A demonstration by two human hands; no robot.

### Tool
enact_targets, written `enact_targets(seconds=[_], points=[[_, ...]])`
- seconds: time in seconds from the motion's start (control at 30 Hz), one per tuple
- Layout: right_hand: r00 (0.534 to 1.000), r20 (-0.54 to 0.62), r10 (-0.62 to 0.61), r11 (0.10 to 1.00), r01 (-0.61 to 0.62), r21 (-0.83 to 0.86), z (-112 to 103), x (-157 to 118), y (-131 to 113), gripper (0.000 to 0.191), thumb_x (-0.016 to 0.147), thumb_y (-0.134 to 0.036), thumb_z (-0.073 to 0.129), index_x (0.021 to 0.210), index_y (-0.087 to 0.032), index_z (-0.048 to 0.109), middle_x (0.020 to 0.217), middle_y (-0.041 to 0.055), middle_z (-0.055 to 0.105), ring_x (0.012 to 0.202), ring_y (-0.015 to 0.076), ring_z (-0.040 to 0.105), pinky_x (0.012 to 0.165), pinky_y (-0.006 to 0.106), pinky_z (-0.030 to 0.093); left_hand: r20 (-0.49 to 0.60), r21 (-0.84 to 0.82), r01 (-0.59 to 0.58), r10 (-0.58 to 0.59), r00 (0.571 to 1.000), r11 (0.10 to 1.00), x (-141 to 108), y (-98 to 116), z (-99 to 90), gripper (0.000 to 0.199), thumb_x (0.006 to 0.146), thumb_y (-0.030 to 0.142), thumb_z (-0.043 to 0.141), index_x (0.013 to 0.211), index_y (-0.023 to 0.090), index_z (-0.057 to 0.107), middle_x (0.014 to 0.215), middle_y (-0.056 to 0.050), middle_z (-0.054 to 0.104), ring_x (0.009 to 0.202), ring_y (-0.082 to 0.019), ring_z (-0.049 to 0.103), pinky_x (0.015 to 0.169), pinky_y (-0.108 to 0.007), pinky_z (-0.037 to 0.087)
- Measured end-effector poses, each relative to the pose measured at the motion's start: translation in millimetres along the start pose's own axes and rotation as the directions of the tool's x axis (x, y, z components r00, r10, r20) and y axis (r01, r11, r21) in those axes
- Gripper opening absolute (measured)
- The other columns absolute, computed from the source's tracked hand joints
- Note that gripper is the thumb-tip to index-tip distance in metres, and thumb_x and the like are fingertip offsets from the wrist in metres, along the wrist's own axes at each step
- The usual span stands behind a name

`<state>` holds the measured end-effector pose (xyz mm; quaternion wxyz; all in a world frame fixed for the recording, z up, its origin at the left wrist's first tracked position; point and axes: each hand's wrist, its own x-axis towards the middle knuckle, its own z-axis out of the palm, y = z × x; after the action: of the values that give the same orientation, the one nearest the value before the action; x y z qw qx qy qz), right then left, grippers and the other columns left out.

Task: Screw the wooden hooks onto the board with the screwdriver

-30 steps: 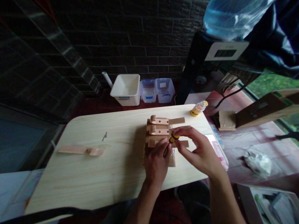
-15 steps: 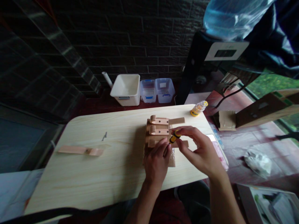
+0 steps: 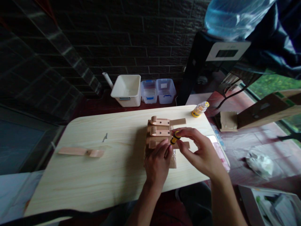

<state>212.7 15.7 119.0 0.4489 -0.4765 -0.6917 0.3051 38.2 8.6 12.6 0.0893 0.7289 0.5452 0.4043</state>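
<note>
My right hand (image 3: 201,153) pinches the short yellow-and-black screwdriver (image 3: 175,138) by its handle, which points down and to the left. My left hand (image 3: 157,163) is closed around the tool's tip; what its fingers grip there is hidden. Both hands work over a cardboard block (image 3: 173,163) on the table. Across the block lie wooden-looking strips with curled left ends: a far strip (image 3: 162,122) and a middle strip (image 3: 162,133), each with two dark holes or screw heads. The near strip (image 3: 184,145) runs under the screwdriver, partly covered by my left fingers.
A similar loose strip (image 3: 72,151) and small metal pieces (image 3: 105,137) lie left on the table (image 3: 94,179). A clear yellow-based bottle (image 3: 199,110) stands at the far right corner. A pinkish phone-like item (image 3: 219,152) lies right. Beyond sit a white basket (image 3: 127,91) and clear bins (image 3: 166,91).
The screwdriver handle has shifted very slightly in my right fingers. My left hand stays in the same place, and the strips have not moved.
</note>
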Motion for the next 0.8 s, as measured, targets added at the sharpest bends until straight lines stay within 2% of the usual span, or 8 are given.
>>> enact_targets(seconds=[0.3, 0.63, 0.8], points=[[1.0, 0.014, -0.008, 1.0, 0.008, -0.015, 0.0, 0.5, -0.8, 0.019, 0.108, -0.024, 0.07, 0.125, -0.031, 0.071, 0.127, 0.0036, 0.085, 0.125, 0.0219, 0.08, 0.107, 0.036, 0.065, 0.003, 0.018, -0.015, 0.015, 1.0, 1.0, 0.8, 0.5, -0.8, 0.016, 0.112, 0.028, 0.067, 0.12, 0.025, 0.081, 0.124, -0.006, 0.089, 0.103, -0.022, 0.088, 0.089, -0.033, 0.071], [1.0, 0.013, -0.002, 1.0, 0.002, -0.014, -0.8, 1.6, 0.5, 0.013, 0.108, -0.027, 0.071, 0.12, -0.028, 0.073, 0.124, 0.0071, 0.083, 0.118, 0.0232, 0.08, 0.103, 0.039, 0.067, -0.002, 0.001, -0.004, 0.004, 1.0, 1.0, -0.6, 0.0, 0.7, 0.015, 0.111, 0.027, 0.069, 0.12, 0.027, 0.081, 0.126, -0.005, 0.088, 0.105, -0.022, 0.088, 0.094, -0.032, 0.07], [1.0, 0.009, -0.004, 1.0, 0.004, 0.015, -0.7, 0.9, 0.8, 0.016, 0.108, -0.023, 0.069, 0.122, -0.03, 0.073, 0.131, 0.0073, 0.082, 0.126, 0.0235, 0.078, 0.109, 0.041, 0.064, -0.012, -0.001, -0.014, 0.014, 1.0, 1.0, 0.1, 0.2, 0.6, 0.015, 0.111, 0.026, 0.068, 0.118, 0.026, 0.081, 0.124, -0.005, 0.089, 0.104, -0.022, 0.088, 0.094, -0.033, 0.07]])
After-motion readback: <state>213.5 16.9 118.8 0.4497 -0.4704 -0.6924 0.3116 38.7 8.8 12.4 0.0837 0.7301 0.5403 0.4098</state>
